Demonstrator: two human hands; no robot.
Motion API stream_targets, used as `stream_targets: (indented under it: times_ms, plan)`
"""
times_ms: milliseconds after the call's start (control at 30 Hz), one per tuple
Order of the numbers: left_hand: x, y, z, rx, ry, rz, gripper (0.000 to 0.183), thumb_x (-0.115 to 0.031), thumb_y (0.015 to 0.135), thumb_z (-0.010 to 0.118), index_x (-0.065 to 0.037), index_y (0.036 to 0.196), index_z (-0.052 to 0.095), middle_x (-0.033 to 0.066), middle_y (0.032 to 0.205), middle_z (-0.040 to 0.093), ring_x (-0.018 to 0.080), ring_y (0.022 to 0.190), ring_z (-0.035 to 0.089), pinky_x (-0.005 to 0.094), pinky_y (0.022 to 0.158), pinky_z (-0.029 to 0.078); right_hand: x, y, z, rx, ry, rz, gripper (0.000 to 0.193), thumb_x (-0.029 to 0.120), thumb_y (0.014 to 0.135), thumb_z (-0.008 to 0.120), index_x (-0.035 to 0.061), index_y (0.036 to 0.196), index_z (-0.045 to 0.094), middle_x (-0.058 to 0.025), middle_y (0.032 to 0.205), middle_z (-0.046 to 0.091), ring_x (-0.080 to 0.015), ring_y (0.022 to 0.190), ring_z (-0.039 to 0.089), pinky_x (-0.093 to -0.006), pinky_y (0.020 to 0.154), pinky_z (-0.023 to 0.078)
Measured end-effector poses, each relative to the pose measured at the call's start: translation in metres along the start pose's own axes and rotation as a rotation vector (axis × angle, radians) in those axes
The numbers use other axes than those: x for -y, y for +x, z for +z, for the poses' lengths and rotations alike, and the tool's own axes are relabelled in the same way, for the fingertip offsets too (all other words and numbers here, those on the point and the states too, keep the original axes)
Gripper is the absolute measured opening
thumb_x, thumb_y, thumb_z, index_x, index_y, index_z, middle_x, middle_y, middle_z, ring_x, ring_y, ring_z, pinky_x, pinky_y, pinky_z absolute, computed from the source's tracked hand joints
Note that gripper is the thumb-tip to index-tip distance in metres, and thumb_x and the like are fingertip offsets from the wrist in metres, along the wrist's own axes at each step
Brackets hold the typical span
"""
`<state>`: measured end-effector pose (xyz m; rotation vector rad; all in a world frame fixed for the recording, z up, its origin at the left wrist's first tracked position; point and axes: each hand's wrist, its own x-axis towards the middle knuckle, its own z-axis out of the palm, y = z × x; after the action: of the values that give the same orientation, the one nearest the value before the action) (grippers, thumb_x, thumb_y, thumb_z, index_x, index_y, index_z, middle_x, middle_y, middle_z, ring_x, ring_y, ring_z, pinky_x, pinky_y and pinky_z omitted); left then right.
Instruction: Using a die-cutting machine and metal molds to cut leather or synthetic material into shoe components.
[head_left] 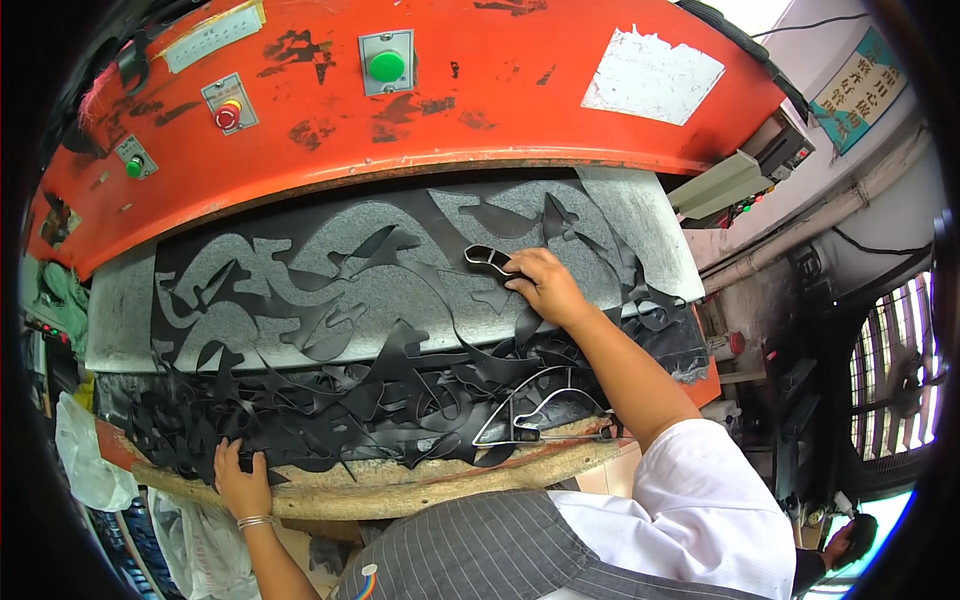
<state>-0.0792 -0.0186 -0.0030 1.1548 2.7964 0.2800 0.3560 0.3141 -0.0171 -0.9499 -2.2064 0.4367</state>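
Over the cutting bed, my right hand (547, 286) is closed around one end of a small steel cutting die (487, 258), a curved metal band. Beneath it lies a black leather-like sheet (410, 205) with large curved pieces cut out, showing the grey bed through the gaps. My left hand (243, 484) rests on the near edge of a heap of black offcuts (300, 420), its fingers apart and holding nothing. A larger metal cutting die (535, 408) with a curved outline sits on the offcuts, left of my right forearm.
A red press beam (480, 110) spans the far side, carrying green buttons (386, 67) and a red stop button (228, 115). The worn front ledge (400, 497) runs along the near side. Plastic bags (95, 450) hang at left. At far lower right is another person (845, 545).
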Motion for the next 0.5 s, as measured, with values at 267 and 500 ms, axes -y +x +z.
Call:
stream_targets:
  times_ms: [267, 500]
  plan:
    - [0.004, 0.007, 0.003, -0.028, -0.012, 0.015, 0.048, -0.025, 0.08, 0.067, -0.008, 0.124, 0.056, 0.0131, 0.14, 0.049, 0.0325, 0.132, 0.041, 0.0457, 0.107, 0.031, -0.002, 0.001, 0.002, -0.016, -0.07, -0.038, 0.022, 0.008, 0.076, 0.073, 0.0038, 0.096, 0.064, -0.0134, 0.099, 0.067, -0.0326, 0.104, 0.06, -0.0406, 0.088, 0.049]
    - [0.03, -0.007, 0.007, -0.373, -0.068, 0.196, 0.057, -0.02, 0.076, 0.068, 0.0, 0.125, 0.049, 0.0187, 0.135, 0.048, 0.0366, 0.121, 0.046, 0.0452, 0.105, 0.03, 0.009, 0.001, 0.0, 0.025, -0.057, -0.002, 0.027, 0.008, 0.076, 0.072, 0.0054, 0.102, 0.065, -0.0141, 0.104, 0.066, -0.0335, 0.106, 0.059, -0.0424, 0.091, 0.048]
